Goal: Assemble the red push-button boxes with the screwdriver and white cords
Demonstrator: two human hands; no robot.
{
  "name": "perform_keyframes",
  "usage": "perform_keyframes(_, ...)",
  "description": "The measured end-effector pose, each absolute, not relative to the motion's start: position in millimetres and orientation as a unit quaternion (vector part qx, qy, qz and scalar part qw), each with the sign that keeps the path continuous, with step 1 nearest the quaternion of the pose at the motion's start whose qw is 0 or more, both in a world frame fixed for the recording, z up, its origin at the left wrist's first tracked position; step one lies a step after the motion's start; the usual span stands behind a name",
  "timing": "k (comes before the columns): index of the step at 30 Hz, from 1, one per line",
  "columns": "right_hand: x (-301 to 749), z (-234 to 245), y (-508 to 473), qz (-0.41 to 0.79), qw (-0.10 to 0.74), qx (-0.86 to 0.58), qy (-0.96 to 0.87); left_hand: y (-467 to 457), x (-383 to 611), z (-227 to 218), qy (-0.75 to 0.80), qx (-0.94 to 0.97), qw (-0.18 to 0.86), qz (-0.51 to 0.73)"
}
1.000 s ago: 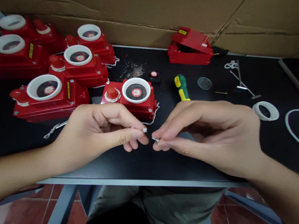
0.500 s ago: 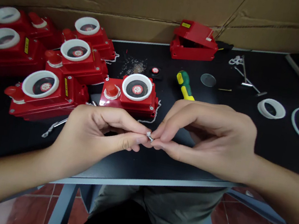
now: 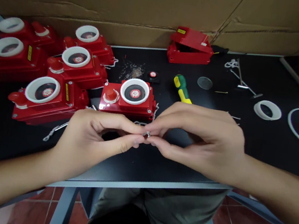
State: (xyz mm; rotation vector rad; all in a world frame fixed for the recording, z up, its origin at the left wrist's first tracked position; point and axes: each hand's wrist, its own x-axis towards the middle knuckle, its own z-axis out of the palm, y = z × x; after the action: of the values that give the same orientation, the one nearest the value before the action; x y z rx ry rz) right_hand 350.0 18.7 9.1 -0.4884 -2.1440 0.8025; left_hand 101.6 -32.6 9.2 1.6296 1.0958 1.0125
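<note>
My left hand (image 3: 100, 138) and my right hand (image 3: 204, 140) meet over the front of the black table. Between their pinched thumbs and fingertips sits a small silvery screw-like metal piece (image 3: 148, 134); the fingers cover most of it, so its exact kind is unclear. Both hands appear to grip it. Just behind them stands a red box (image 3: 123, 106) with a red knob and a white ring around a dark round window. White cord lies at that box's right side. Past my right hand is a green and yellow screwdriver handle (image 3: 182, 89).
Several similar red boxes (image 3: 79, 75) stand at the left. A red box with a tilted lid (image 3: 189, 48) is at the back. Rightward lie a clear disc (image 3: 204, 83), small T-shaped metal hammers (image 3: 242, 86), a white ring (image 3: 267, 110) and a white hoop (image 3: 291, 120). Cardboard (image 3: 143, 6) backs the table.
The fingertips have drawn closer together around the small metal piece, which now shows less. My right hand has shifted slightly left. The whole view has moved a little.
</note>
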Motion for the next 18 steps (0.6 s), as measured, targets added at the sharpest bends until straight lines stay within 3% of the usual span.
perform_keyframes(18, 351.8, 5.2, 20.7, 0.198, 0.395, -0.17, -0.881, -28.6, 100.0, 4.7, 0.405, 0.732, 0.345, 0.426)
